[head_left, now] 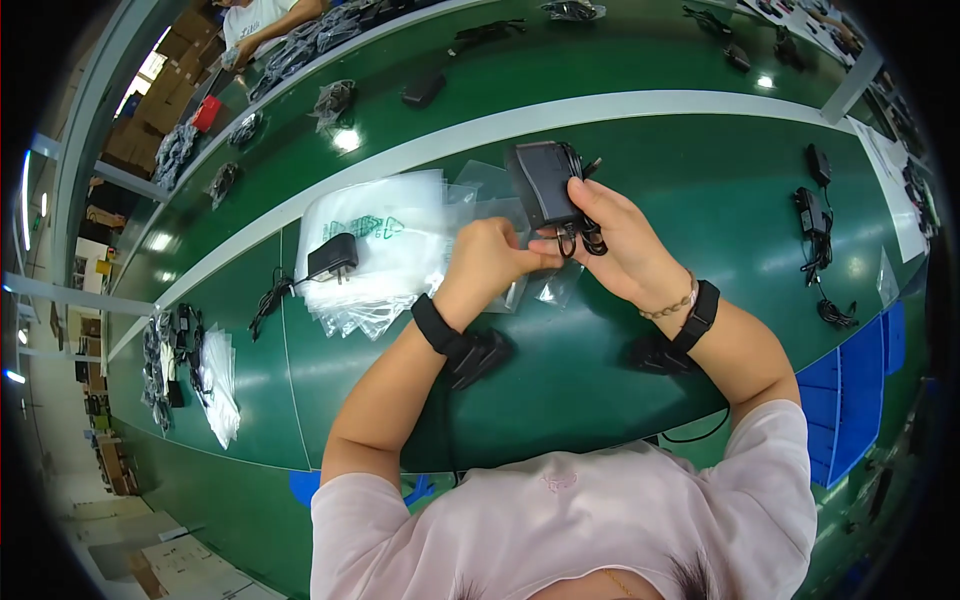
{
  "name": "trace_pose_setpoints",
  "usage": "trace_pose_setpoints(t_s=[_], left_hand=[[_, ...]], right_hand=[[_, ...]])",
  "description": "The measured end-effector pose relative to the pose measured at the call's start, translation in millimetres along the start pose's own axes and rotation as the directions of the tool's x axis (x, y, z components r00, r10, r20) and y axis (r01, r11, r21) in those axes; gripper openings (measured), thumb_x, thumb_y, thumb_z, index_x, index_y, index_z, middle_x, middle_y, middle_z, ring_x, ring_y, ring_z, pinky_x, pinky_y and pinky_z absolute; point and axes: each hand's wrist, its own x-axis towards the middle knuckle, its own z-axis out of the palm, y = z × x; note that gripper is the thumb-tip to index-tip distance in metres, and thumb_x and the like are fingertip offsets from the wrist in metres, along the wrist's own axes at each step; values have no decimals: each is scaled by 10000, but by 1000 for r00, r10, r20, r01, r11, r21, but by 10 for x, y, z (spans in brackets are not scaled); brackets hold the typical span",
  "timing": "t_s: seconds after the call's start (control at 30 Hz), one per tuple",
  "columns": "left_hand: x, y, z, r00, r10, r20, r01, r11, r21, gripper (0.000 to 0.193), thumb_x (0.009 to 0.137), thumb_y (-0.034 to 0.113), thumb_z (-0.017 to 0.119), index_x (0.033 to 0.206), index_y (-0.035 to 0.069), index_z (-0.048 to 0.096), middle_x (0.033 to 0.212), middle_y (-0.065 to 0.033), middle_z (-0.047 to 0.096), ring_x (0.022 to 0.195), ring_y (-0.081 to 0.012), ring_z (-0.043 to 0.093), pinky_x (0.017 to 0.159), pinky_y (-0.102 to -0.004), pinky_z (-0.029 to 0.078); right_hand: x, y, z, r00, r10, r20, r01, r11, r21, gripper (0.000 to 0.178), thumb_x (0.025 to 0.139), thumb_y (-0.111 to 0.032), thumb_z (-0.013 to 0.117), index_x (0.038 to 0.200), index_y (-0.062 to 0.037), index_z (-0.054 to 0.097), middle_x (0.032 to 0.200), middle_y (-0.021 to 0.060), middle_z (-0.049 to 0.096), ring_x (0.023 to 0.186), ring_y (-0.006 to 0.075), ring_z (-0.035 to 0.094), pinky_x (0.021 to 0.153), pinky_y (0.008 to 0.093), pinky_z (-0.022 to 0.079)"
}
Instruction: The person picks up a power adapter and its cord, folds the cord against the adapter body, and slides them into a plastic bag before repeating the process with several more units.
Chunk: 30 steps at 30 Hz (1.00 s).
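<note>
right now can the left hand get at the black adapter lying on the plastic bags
Most likely yes: the black adapter lies uncovered on the plastic bags, to the left of the left hand, and nothing appears to stand between them.

Both arms (385, 385) converge ahead, left hand (487, 264) near right hand (628, 245), fingers (593, 200) bent on both.
</note>
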Motion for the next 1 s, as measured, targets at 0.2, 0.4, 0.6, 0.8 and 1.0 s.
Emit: trace_pose_setpoints(t_s=[0.2, 0.4, 0.6, 0.8, 1.0], left_hand=[[-69, 48, -9, 969, 177, -171, -205, 966, -160, 451, 622, 263, 808, 540, 43, 423, 491, -37, 472, 456, -103, 414, 423, -263, 341], [79, -220, -228, 966, -113, -231, -3, 894, -447, 388, 750, 211, 708, 564, 36, 416, 490, -19, 436, 478, -104, 378, 430, -292, 331], [56, -167, -337, 942, -141, -305, -111, 726, -678, 301, 811, 207, 648, 629, 25, 492, 524, 2, 468, 495, -66, 404, 436, -255, 340], [-109, 6, -417, 929, 201, -310, -285, 923, -258, 198, 824, 188, 626, 731, 20, 575, 581, -49, 574, 500, -100, 528, 461, -243, 405], [-244, 41, -405, 868, 310, -388, -394, 906, -157, 151, 787, 173, 657, 786, 31, 604, 626, -96, 607, 538, -183, 591, 494, -274, 446]], right_hand=[[213, 123, -152, 997, -73, -37, 72, 997, -27, 313, 900, -242, 528, 1097, 1, 507, 947, 90, 597, 818, 171, 581, 732, 308, 502], [102, 117, -77, 891, -414, 186, 393, 499, -772, 385, 839, -189, 607, 1137, 26, 492, 990, 126, 597, 824, 195, 582, 723, 293, 468], [-35, 192, 149, 782, -398, 479, 507, -41, -861, 446, 784, -173, 654, 1134, 45, 484, 966, 165, 591, 830, 249, 588, 732, 316, 466], [69, 193, 199, 845, -73, 530, 518, -135, -844, 391, 773, -180, 652, 1062, 42, 508, 867, 169, 602, 810, 312, 599, 715, 348, 478], [250, 169, 293, 970, -90, 226, 241, 495, -835, 226, 803, -167, 621, 921, 15, 559, 756, 82, 599, 674, 188, 585, 581, 280, 465]])
